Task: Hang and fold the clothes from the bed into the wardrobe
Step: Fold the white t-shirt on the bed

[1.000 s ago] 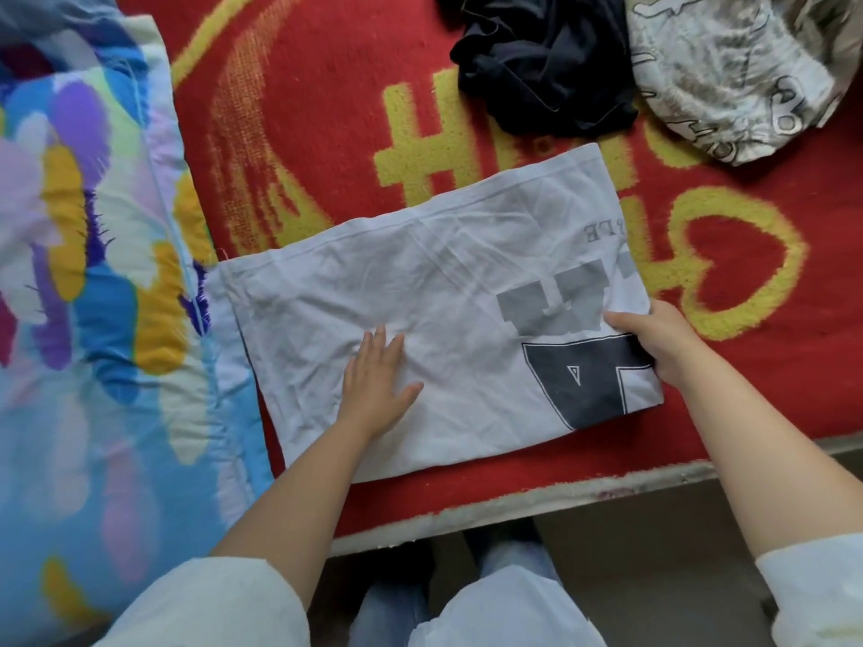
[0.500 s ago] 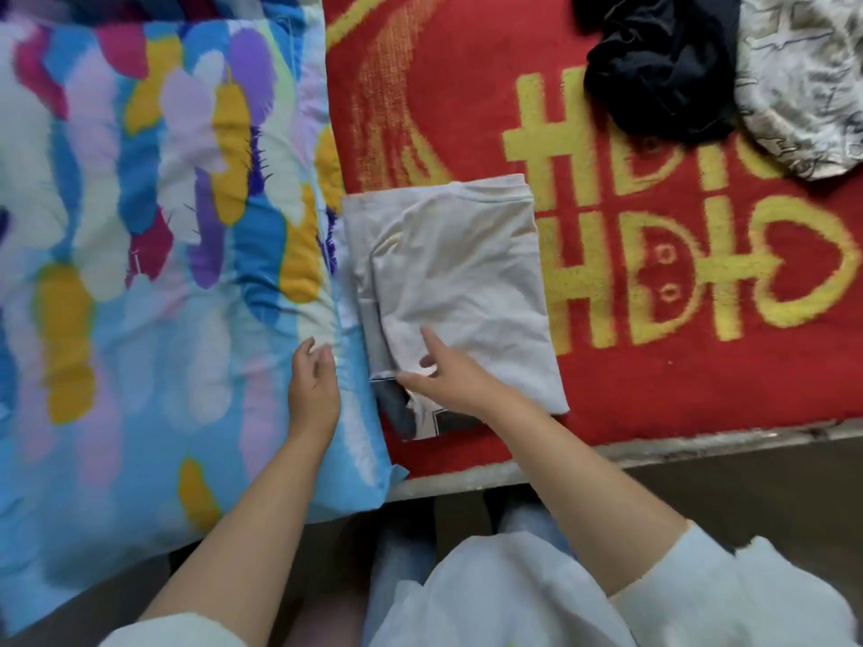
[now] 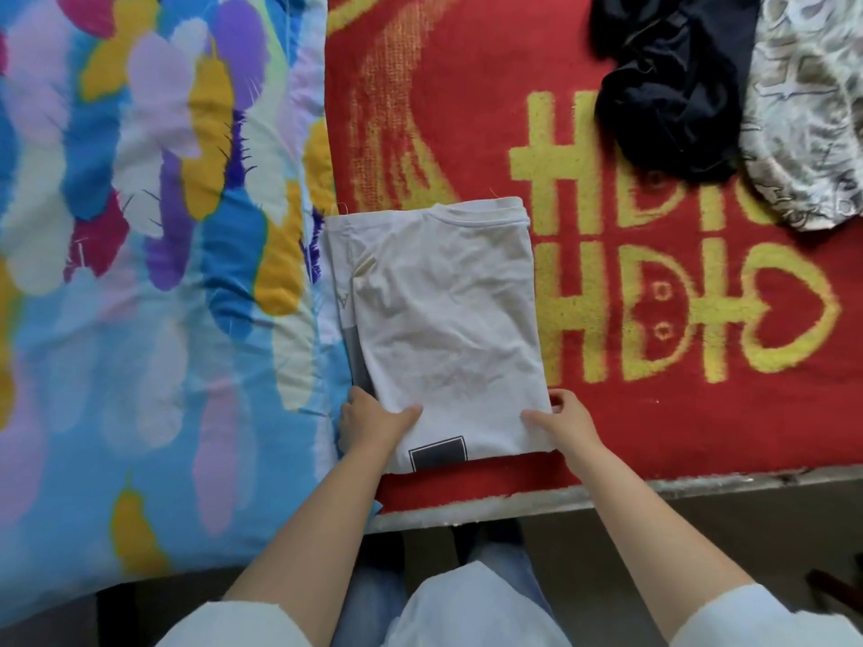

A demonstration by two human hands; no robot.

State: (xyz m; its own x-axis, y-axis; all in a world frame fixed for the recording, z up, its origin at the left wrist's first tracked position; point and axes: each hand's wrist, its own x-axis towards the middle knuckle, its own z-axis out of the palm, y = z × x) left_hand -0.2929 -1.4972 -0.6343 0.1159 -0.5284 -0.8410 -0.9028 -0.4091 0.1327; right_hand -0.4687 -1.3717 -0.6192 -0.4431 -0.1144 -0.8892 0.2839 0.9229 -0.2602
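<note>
A white T-shirt [image 3: 443, 319] with a dark print lies folded into a narrow rectangle on the red bed cover [image 3: 630, 413], near the bed's front edge. My left hand [image 3: 371, 424] grips its near left corner, thumb on top and fingers under the cloth. My right hand [image 3: 565, 420] grips the near right corner the same way. A crumpled black garment [image 3: 672, 81] and a pale patterned garment [image 3: 808, 109] lie at the far right of the bed.
A bright quilt [image 3: 140, 273] in blue, yellow and purple covers the left half of the bed, touching the shirt's left side. The bed's front edge [image 3: 654, 490] runs just below my hands, with floor [image 3: 700, 530] beyond it.
The shirt, spread wide a second ago, is now folded in half toward the left. My left hand came off the quilt and both hands now hold the shirt's near corners.
</note>
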